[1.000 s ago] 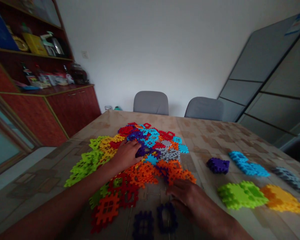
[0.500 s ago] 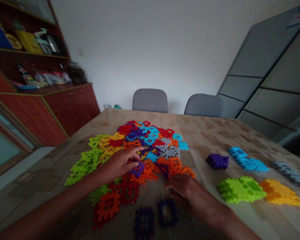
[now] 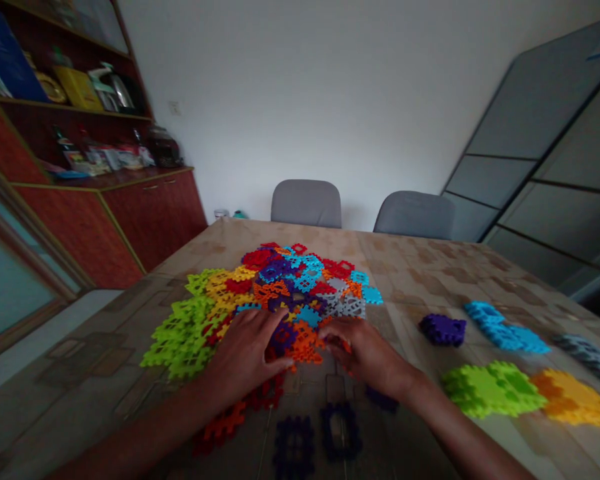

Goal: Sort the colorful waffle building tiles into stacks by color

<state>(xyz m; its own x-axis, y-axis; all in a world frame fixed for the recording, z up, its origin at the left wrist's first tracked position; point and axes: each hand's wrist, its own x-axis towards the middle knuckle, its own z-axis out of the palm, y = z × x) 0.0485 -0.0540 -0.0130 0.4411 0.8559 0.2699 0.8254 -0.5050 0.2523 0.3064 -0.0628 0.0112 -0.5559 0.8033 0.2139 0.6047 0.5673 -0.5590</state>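
Observation:
A heap of colourful plastic interlocking tiles lies on the table, with lime green tiles (image 3: 180, 337) at its left and grey tiles (image 3: 347, 305) at its right. My left hand (image 3: 250, 350) is over the near side of the heap, thumb and fingers apart, beside a purple tile (image 3: 283, 338). At the heap's near right edge my right hand (image 3: 365, 350) is curled, with a bit of an orange tile (image 3: 347, 347) showing between its fingers. Nearer me lie two dark purple tiles, one a windowed square (image 3: 294, 447), the other an open frame (image 3: 341, 432). Another dark purple tile (image 3: 381, 399) lies partly under my right wrist.
Sorted stacks stand on the right of the table (image 3: 420, 267): purple (image 3: 443, 330), light blue (image 3: 505, 328), lime green (image 3: 493, 390), yellow-orange (image 3: 577, 398) and grey (image 3: 587, 357). Two grey chairs (image 3: 306, 203) are at the far edge. A reddish wooden cabinet (image 3: 155, 220) stands at left.
My right hand has moved up to the heap's edge, over the orange tiles, uncovering a dark purple tile beneath. My left hand has come nearer to me, fingers still apart. The view has shifted slightly.

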